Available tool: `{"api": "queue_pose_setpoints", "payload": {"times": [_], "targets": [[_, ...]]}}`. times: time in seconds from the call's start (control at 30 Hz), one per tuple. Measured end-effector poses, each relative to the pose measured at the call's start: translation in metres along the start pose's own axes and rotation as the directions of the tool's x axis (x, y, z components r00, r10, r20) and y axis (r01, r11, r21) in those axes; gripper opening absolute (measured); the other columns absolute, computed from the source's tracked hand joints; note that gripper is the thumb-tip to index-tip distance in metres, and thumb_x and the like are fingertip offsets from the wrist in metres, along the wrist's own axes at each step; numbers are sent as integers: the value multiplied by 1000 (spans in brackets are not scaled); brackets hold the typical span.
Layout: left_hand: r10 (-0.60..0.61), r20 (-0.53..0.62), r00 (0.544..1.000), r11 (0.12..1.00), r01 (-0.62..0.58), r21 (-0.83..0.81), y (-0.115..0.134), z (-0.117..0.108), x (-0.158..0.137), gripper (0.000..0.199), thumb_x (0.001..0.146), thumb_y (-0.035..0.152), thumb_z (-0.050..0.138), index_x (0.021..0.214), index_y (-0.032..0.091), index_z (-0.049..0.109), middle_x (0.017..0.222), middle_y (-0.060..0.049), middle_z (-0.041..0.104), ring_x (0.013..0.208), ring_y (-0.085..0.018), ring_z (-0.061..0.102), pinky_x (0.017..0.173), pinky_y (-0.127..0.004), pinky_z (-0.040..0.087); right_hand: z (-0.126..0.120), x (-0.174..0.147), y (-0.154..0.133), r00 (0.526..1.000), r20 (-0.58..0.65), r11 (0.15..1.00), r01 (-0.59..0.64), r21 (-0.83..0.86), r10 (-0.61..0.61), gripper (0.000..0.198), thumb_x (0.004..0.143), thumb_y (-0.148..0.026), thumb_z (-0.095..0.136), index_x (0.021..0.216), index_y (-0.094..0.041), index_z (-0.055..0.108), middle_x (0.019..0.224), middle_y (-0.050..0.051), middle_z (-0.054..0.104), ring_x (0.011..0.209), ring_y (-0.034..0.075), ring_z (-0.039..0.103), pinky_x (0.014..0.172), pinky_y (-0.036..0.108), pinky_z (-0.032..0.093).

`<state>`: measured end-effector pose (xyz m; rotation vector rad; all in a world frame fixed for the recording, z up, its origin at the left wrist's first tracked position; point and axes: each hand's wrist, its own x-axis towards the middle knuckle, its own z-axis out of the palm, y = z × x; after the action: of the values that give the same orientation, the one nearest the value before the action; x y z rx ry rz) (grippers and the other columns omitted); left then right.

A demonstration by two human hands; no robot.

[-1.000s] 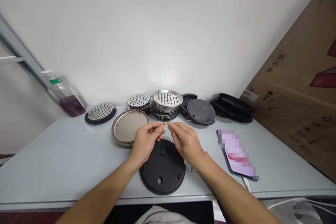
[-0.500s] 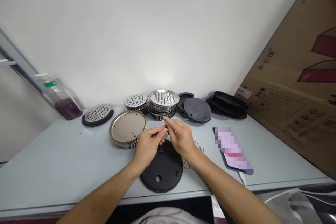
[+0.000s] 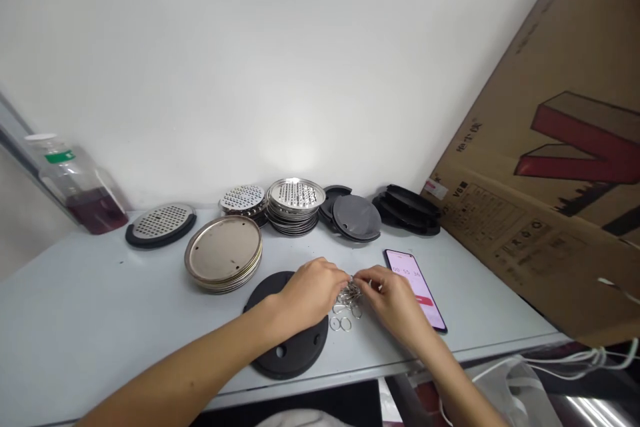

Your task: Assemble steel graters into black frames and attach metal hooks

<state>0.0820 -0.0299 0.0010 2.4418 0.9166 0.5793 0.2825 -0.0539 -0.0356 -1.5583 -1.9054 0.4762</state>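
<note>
Over a small pile of bent metal wire clips (image 3: 350, 293), the fingertips of both hands meet. My left hand (image 3: 317, 287) reaches across the black round disc (image 3: 287, 363), its fingers closed in a pinch. From the right comes my right hand (image 3: 393, 297), thumb and forefinger pinched too. A tiny bit of metal wire glints between the fingertips; its full shape is hidden. Two loops of wire (image 3: 341, 325) lie just in front of the pile. Part of the black disc, which has a hole and a small knob, is covered by my left hand and forearm.
Stacked round metal plates (image 3: 223, 250) stand left of the disc. Behind are grater discs (image 3: 296, 197), black round parts (image 3: 357, 217) and black holders (image 3: 407, 210). A phone (image 3: 417, 287) lies right, beside a large carton (image 3: 500, 213). At far left are a bottle (image 3: 95, 207) and black-rimmed grater (image 3: 163, 221).
Both hands have moved right and down from above the disc to the wire pile. The wire loop that stuck out above my fingers is no longer visible there. The view has shifted right.
</note>
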Motion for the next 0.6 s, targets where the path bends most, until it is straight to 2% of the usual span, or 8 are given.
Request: {"api": "queue_pose_setpoints", "payload": {"times": [0.07, 0.13, 0.2, 0.27, 0.33, 0.43, 0.53, 0.6], "targets": [[-14, 67, 998, 997, 9, 79, 2, -5, -16, 38, 93, 35, 54, 130, 26, 61, 129, -11, 63, 124, -29, 54, 105, -45, 42, 11, -4, 8, 1000, 0, 999, 24, 22, -24, 24, 92, -26, 51, 87, -22, 74, 84, 6, 67, 80, 22, 63, 73, 33, 47], [-100, 133, 986, 984, 79, 159, -1, -11, -44, 83, 74, 57, 71, 147, 31, 39, 155, -13, 35, 142, -40, 30, 111, -60, 29, 18, -5, 13, 998, -52, 998, 31, 58, -28, 24, 94, -29, 51, 96, -21, 73, 87, 7, 65, 79, 21, 62, 73, 34, 47], [-227, 167, 959, 951, 181, 251, -8, -11, -77, 113, 57, 67, 77, 152, 34, 25, 161, -15, 16, 144, -48, 15, 107, -73, 20, 23, -6, 14, 991, -131, 995, 34, 92, -22, 25, 94, -31, 52, 103, -19, 71, 89, 8, 64, 73, 20, 60, 70, 34, 48], [-282, 136, 950, 918, 226, 325, -19, -3, -106, 123, 50, 68, 80, 153, 33, 22, 161, -16, 11, 144, -50, 11, 105, -75, 22, 27, -9, 13, 980, -192, 991, 71, 113, -48, 23, 94, -30, 52, 104, -19, 70, 90, 8, 64, 73, 20, 60, 69, 34, 48], [-263, 18, 965, 887, 234, 398, -31, 10, -126, 119, 51, 60, 85, 151, 34, 27, 160, -15, 17, 143, -48, 17, 104, -71, 30, 31, -13, 10, 965, -226, 982, 158, 103, -131, 21, 94, -25, 52, 102, -19, 70, 90, 9, 64, 80, 22, 61, 72, 35, 49], [-55, -165, 985, 866, 129, 484, -46, 25, -137, 97, 67, 48, 80, 150, 34, 31, 154, -11, 36, 138, -42, 37, 100, -59, 46, 39, -19, 0, 930, -228, 953, 302, 31, -287, 23, 93, -17, 51, 107, -21, 69, 90, 9, 64, 85, 23, 59, 74, 37, 50], [161, -283, 946, 876, -5, 482, -50, 23, -135, 82, 76, 40, 74, 149, 30, 36, 141, -8, 55, 128, -33, 53, 96, -44, 55, 46, -18, -12, 913, -168, 928, 372, -29, -372, 35, 91, -9, 48, 118, -24, 64, 94, 9, 64, 89, 23, 58, 75, 38, 51], [196, -367, 909, 913, -33, 407, -48, 15, -134, 73, 80, 34, 71, 146, 29, 41, 134, -5, 62, 121, -26, 60, 96, -34, 55, 48, -14, -20, 909, -120, 917, 396, -52, -400, 45, 88, -7, 48, 128, -25, 57, 104, 11, 63, 95, 24, 59, 78, 39, 52]]}}
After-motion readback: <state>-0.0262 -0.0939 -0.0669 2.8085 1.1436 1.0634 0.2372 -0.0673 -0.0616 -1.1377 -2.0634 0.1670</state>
